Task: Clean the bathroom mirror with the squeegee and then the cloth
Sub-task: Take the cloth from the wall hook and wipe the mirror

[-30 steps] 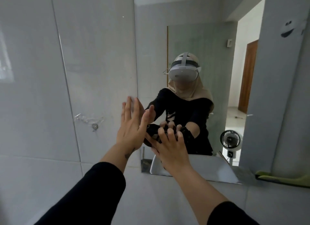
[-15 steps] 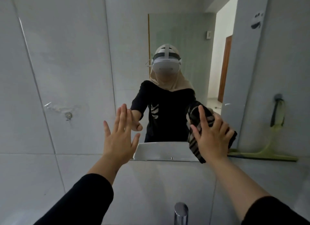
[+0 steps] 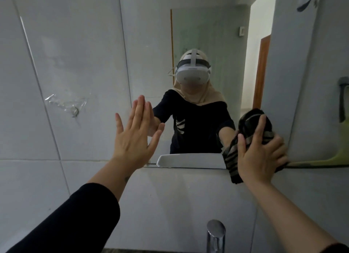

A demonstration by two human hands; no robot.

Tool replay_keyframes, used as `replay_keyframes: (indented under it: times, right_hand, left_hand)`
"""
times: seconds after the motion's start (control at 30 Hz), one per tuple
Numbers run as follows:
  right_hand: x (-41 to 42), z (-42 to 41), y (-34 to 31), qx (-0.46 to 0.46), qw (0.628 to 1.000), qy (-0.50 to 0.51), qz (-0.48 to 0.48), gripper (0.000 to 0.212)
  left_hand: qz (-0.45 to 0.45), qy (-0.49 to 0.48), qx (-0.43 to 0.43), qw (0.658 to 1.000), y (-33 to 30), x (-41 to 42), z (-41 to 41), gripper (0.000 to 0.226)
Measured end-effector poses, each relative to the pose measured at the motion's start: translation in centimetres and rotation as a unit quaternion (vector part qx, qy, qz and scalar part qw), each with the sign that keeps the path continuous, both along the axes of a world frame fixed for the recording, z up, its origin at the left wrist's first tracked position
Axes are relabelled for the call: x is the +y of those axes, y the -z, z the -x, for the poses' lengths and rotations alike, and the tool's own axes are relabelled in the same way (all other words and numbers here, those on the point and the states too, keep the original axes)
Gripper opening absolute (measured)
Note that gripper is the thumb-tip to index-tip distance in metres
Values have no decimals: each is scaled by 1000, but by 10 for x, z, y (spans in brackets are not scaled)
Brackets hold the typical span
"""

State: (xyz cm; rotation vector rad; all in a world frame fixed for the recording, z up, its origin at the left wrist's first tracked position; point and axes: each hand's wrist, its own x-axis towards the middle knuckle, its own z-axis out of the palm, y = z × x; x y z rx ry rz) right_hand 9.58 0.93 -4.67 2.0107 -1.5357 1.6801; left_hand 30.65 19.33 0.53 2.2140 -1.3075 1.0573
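At the bottom edge of the frame, right of centre, one chrome tap (image 3: 215,234) is standing upright. Two forearms are reaching up from the lower corners, the left one in a black sleeve (image 3: 75,220). The left hand (image 3: 135,137), left of centre, is spread fully open and flat with fingers pointing up, holding nothing; it is lying at the left edge of the one mirror (image 3: 207,35), though whether the palm is actually touching the surface cannot be told. The right hand (image 3: 261,152), at the right middle of the frame, is spread wide over one dark striped cloth (image 3: 234,158), pressing it against the mirror's lower right corner. Just beyond it, at the far right edge, one green squeegee (image 3: 332,161) is resting against the grey wall tiles (image 3: 56,45). In the mirror, one person wearing a white headset is reflected.
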Motion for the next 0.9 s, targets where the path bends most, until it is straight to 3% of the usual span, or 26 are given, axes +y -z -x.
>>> replay_keyframes:
  times: [0.2, 0.4, 0.67, 0.9]
  right_hand:
    - [46, -71, -12, 125, 977, -54, 161, 68]
    - [89, -136, -21, 219, 938, -85, 254, 71]
    - [98, -149, 39, 348, 874, -104, 323, 73]
    - [71, -110, 62, 354, 876, -83, 317, 81]
  left_hand:
    - [-9, -15, 15, 1000, 20, 22, -10, 80]
    - [-33, -20, 67, 997, 50, 42, -17, 81]
    - [-92, -60, 123, 986, 89, 51, -21, 86]
    - [-96, -41, 145, 984, 104, 40, 1, 91]
